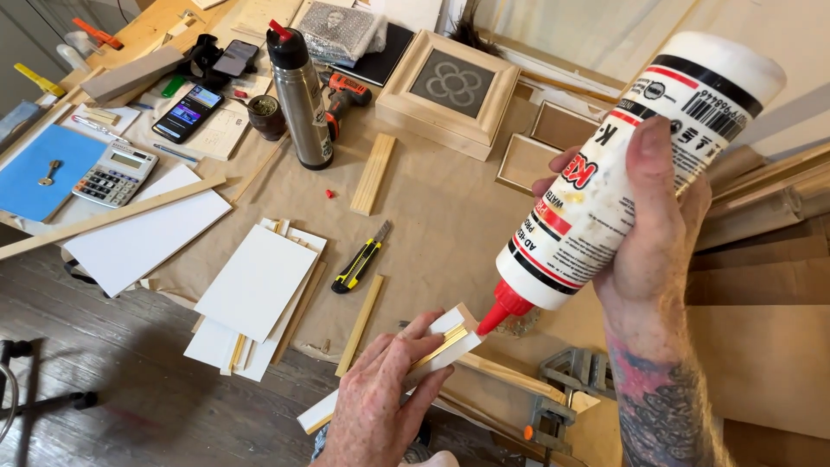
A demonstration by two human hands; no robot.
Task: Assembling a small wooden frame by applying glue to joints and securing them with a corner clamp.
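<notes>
My right hand (657, 233) grips a white glue bottle (605, 190) with a red nozzle, tipped nozzle-down. The red tip touches or hovers just at the mitred end of a white and gold frame moulding (454, 339). My left hand (380, 402) holds that moulding from above, fingers spread along it, near the bottom of the view. A grey corner clamp (566, 372) sits just right of the moulding, under the bottle.
On the paper-covered table lie a yellow and black utility knife (359, 264), white boards (255, 281), wooden strips (372, 173), a steel flask (301, 95), a calculator (115, 173), a phone (186, 112) and a square wooden frame (450, 86). Dark floor lies lower left.
</notes>
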